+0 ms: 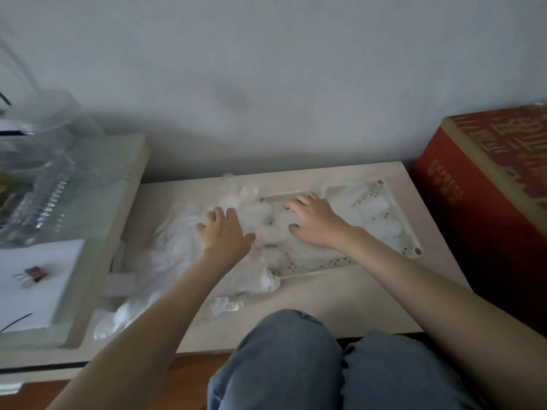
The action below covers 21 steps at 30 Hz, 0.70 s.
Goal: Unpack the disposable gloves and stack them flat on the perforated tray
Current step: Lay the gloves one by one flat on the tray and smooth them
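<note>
Red box (pixel 473 220) stands beside tray (pixel 400 218); gloves (pixel 177 255) spill over its left end.

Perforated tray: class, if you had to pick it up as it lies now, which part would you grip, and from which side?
Grip the perforated tray by its bare near long rim, I'd judge, coming from the person's side. That raised edge lies exposed; the gloves and the flat right hand cover its left end, and the red box stands close on the right.
</note>
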### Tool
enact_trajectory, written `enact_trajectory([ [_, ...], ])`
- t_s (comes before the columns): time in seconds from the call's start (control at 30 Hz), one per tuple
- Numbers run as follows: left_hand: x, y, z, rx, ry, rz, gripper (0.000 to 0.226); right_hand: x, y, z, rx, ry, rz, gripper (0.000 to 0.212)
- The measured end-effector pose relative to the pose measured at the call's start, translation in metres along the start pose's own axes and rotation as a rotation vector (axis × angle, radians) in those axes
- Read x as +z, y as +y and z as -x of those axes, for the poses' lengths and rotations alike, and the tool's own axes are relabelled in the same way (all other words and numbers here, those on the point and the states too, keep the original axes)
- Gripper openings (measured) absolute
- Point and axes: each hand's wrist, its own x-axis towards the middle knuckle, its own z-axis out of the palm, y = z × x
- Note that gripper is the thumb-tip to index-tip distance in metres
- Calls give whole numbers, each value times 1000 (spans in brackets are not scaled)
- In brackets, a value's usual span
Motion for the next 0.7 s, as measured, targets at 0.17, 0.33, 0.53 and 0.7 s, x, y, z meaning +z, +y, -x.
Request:
enact_trajectory([
  [0.17,4,-36,5,-42,-101,304,20,-1,-50,-12,-118,-86,-157,36],
  [0.33,-13,-50,10,-102,13,594,32,-8,-73,-15,-28,-95,-424,34],
  [0.53,-39,-49,18,-21,66,939,31,-20,-90,-18,102,-138,-1002,33],
  [0.7,-46,-48,22,25,108,961,33,-20,-93,-19,173,-151,-1070,55],
])
